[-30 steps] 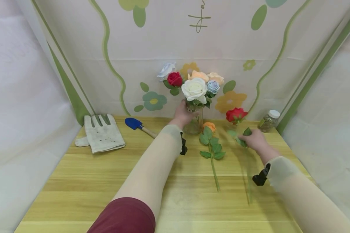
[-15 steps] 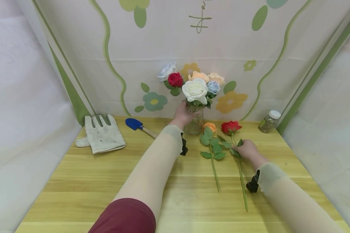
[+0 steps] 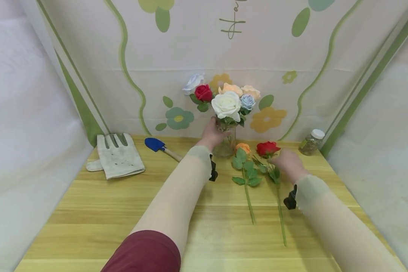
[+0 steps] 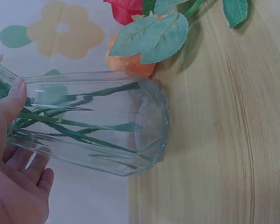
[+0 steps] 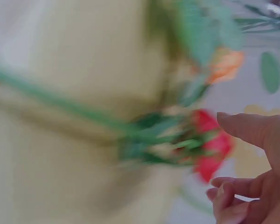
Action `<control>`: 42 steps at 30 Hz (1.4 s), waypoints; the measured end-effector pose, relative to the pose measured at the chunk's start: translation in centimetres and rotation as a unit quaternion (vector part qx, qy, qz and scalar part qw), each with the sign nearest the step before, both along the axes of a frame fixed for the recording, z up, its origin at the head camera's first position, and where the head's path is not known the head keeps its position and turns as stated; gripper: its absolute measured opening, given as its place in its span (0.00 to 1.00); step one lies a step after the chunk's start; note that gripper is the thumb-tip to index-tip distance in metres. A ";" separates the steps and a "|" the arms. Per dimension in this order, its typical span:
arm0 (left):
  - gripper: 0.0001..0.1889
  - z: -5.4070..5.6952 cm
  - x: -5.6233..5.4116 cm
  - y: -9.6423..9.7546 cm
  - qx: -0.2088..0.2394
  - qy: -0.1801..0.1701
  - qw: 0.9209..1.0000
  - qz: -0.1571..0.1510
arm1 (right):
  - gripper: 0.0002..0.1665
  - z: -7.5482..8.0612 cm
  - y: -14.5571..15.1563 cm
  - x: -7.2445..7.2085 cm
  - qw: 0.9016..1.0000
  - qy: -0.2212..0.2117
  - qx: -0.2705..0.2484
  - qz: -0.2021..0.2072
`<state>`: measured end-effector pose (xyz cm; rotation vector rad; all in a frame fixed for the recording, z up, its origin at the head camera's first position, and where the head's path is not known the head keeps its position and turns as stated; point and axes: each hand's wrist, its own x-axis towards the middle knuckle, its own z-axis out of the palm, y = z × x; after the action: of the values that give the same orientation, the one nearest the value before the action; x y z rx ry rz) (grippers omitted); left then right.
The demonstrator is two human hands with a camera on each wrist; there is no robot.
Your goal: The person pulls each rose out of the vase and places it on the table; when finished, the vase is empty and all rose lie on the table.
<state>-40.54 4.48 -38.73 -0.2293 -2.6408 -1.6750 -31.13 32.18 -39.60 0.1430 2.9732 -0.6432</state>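
Note:
Around the neck of a clear glass vase (image 3: 228,145) my left hand (image 3: 212,135) is curled, its thumb lying along the glass in the left wrist view. The vase stands upright and holds several roses, a white rose (image 3: 226,105) in front. My right hand (image 3: 289,163) is just right of a red rose (image 3: 268,149) that lies on the table. In the right wrist view its thumb and fingers are parted, with nothing gripped between them, close to the bloom. An orange rose (image 3: 243,147) lies between the vase and the red rose.
A blue-bladed trowel (image 3: 155,144) lies left of the vase, its handle end hidden by my left arm. Farther left is a pair of stained work gloves (image 3: 121,160). A white-capped jar (image 3: 312,142) stands at the back right, against the printed cloth backdrop (image 3: 176,56).
My right hand has lowered the red rose from the right onto the table beside the orange one and let go of it. My left hand stays on the vase.

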 end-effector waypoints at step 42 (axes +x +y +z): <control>0.32 0.0 0.2 -0.2 -0.002 0.029 1.000 -0.003 | 0.12 6.3 -16.9 -5.8 0.927 0.212 -0.309 0.014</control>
<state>-40.39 4.27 -38.77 -0.2827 -2.6054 -1.6380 -36.95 15.26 -33.35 -0.1017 2.9482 -1.7553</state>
